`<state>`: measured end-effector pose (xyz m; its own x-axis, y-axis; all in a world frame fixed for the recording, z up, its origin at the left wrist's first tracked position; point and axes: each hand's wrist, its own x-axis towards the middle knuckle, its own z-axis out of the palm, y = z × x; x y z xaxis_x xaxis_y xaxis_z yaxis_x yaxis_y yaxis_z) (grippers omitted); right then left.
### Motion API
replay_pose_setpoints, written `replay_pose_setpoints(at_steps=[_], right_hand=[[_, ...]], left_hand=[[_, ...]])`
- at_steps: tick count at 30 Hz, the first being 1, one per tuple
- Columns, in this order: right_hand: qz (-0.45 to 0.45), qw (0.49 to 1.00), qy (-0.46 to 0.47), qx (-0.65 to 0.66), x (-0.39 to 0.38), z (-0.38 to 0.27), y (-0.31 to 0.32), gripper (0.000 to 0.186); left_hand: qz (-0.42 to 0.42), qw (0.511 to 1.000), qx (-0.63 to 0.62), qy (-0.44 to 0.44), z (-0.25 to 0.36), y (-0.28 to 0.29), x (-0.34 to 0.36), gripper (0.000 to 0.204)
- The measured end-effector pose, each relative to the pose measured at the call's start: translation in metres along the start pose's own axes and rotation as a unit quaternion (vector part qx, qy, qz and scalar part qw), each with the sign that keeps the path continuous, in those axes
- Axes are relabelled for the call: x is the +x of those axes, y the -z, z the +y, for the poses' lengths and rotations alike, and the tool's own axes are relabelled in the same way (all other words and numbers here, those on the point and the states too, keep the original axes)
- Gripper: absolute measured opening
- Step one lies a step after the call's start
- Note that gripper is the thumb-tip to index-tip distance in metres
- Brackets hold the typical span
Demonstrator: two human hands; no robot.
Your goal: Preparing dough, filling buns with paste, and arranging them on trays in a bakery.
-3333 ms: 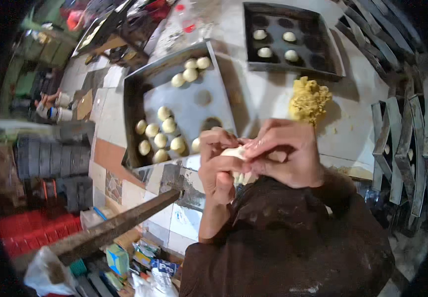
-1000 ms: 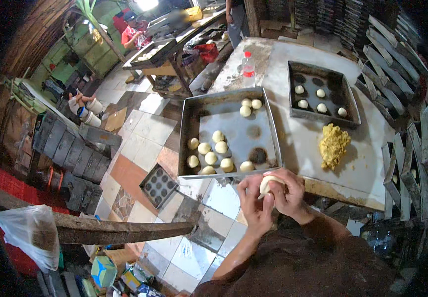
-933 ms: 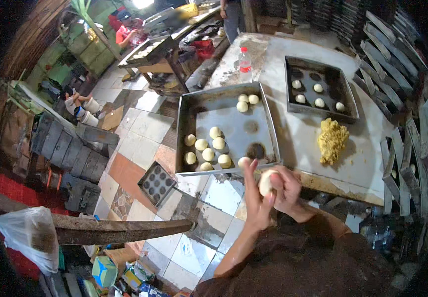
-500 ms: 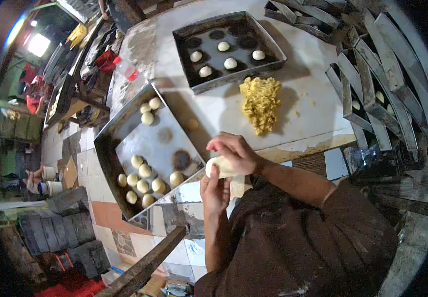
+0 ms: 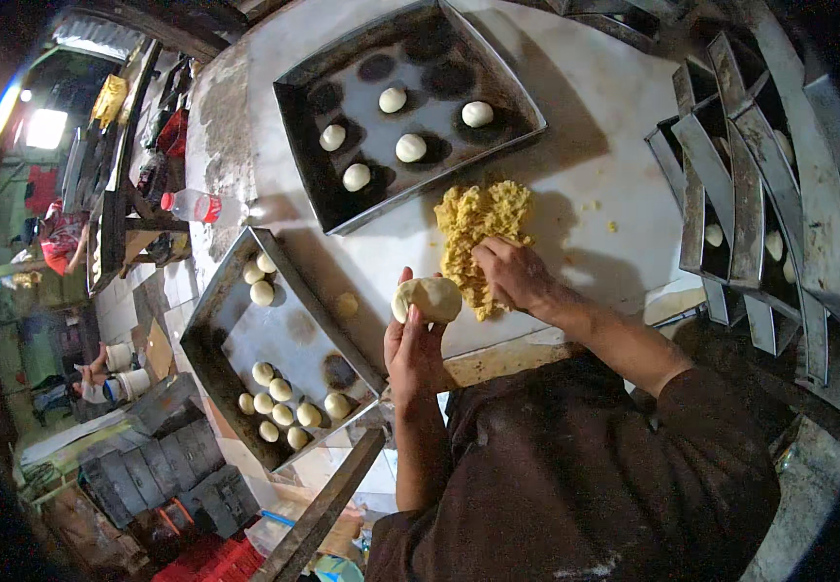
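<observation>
My left hand [image 5: 413,354] holds a pale, flattened piece of dough [image 5: 436,297] upright, thumb across its face. Just right of it, my right hand [image 5: 510,274] is closed in the crumbly yellow mound [image 5: 471,215], its fingertips partly hidden there. The mound lies on the worn marble-like worktop [image 5: 630,247]. Beyond it stands a dark square metal tray [image 5: 528,103] with several white dough balls [image 5: 411,147]. At the lower left, a second tray [image 5: 315,308] sits at the worktop's edge, holding several dough balls [image 5: 309,414], most near its lower end.
A red-labelled bottle [image 5: 190,207] stands left of the upper tray. Metal pans [image 5: 750,223] are stacked crookedly along the right. A wooden beam [image 5: 326,506] runs at lower left. A person in red [image 5: 61,236] works at another bench; a seated person [image 5: 92,378] is farther left by buckets.
My right hand has left the dough piece and moved forward into the yellow mound. My left hand alone now holds the dough. The view has swung, shifting trays and worktop in the picture.
</observation>
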<state>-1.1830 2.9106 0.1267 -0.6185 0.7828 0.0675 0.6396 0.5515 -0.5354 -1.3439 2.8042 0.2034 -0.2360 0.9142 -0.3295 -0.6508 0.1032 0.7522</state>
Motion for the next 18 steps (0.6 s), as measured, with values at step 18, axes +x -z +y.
replay_pose_setpoints(at_steps=[18], right_hand=[[0.167,0.877,-0.01,0.45,-0.022,-0.075,0.049,0.034]], left_hand=[[0.014,0.991,-0.058,-0.123,-0.023,-0.021,-0.009,0.042]])
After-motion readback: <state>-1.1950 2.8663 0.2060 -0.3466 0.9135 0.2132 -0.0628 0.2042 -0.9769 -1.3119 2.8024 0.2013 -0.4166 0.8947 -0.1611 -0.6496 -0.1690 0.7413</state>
